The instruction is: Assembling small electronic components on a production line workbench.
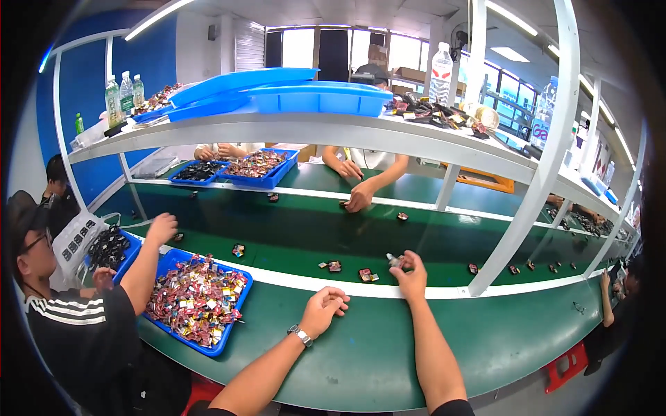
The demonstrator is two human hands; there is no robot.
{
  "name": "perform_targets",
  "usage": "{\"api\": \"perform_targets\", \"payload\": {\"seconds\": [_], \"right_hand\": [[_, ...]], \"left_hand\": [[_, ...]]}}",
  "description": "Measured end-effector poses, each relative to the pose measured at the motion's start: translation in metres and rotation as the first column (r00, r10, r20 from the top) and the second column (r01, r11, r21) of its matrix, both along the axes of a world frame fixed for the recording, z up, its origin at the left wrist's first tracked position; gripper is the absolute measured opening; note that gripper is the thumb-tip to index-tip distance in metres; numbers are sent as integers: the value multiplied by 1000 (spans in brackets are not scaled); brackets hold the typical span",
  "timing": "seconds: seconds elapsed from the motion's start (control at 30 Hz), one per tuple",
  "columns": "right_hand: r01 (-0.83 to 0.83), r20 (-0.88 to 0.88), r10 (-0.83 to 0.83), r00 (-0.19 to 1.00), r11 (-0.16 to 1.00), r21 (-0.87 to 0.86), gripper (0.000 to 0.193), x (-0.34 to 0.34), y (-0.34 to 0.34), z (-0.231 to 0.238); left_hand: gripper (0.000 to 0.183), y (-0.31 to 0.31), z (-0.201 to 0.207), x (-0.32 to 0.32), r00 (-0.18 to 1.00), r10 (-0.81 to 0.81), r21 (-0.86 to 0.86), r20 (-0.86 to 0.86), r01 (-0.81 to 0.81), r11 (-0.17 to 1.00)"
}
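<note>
My left hand [323, 311], with a metal watch [301, 335] on its wrist, hovers over the green tabletop by the white rail. Its fingers are loosely bent and apart, and nothing shows between them. Over the conveyor belt, my right hand [411, 274] pinches a small pale electronic part [395, 261] between thumb and fingers; its exact kind is too small to make out. Just left of that hand, a small dark and reddish component [368, 275] lies on the belt. Another such component [334, 266] sits a little farther left.
A blue tray [239, 310] heaped with small red and yellow parts stands at left. Beside it, a co-worker's arm [143, 274] reaches over the belt. Another co-worker's hands [359, 194] work opposite. A white post [527, 166] rises at right, supporting the overhead shelf [312, 127].
</note>
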State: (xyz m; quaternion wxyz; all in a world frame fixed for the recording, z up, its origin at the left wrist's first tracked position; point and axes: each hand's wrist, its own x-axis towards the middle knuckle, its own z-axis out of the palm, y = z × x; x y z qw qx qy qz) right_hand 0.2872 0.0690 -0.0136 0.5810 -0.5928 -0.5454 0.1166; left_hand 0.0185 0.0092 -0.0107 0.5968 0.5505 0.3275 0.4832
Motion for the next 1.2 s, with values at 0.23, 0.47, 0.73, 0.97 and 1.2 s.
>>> {"api": "perform_targets", "payload": {"seconds": [0.23,0.47,0.73,0.97,1.2], "right_hand": [[-517,199,537,820,844,-146,74,-71,-105,40],[-561,283,625,727,779,-279,72,-83,-119,58],[-536,459,521,719,837,-111,35,-84,-116,48],[-475,559,433,707,876,-78,17,-86,-111,46],[-497,583,441,682,865,-73,17,-87,-110,39]], "left_hand": [[33,6,4,-25,961,-230,-236,154,262,936],[39,4,10,-22,875,-475,-229,90,482,846],[35,-3,14,-17,941,-321,-214,102,336,917],[30,-12,20,-8,962,-272,-228,27,271,935],[28,-9,14,-9,967,-249,-220,46,253,942]]}}
